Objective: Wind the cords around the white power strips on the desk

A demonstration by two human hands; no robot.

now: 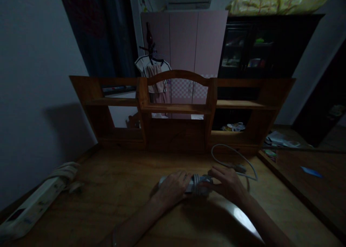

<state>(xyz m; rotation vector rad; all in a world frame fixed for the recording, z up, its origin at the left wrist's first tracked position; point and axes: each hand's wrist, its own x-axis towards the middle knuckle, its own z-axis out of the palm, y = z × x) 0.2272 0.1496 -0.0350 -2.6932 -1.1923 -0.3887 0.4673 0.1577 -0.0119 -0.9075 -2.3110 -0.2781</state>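
A pale power strip (190,186) lies across the wooden tabletop in front of me, with turns of grey cord (196,183) wrapped around its right part. My left hand (174,186) is closed over the strip's left half and hides much of it. At the strip's right end, my right hand (227,185) has its fingers closed on the cord; the fingertips are partly in shadow. The loose cord loops out on the table beyond my right hand, and a dark plug (239,168) lies there within the loop.
A second white power strip (36,203) with wound cord lies at the left by the wall. Along the table's back stands a wooden shelf unit (177,109). A raised wooden edge (292,189) borders the right side, with a blue packet (310,172) beyond it.
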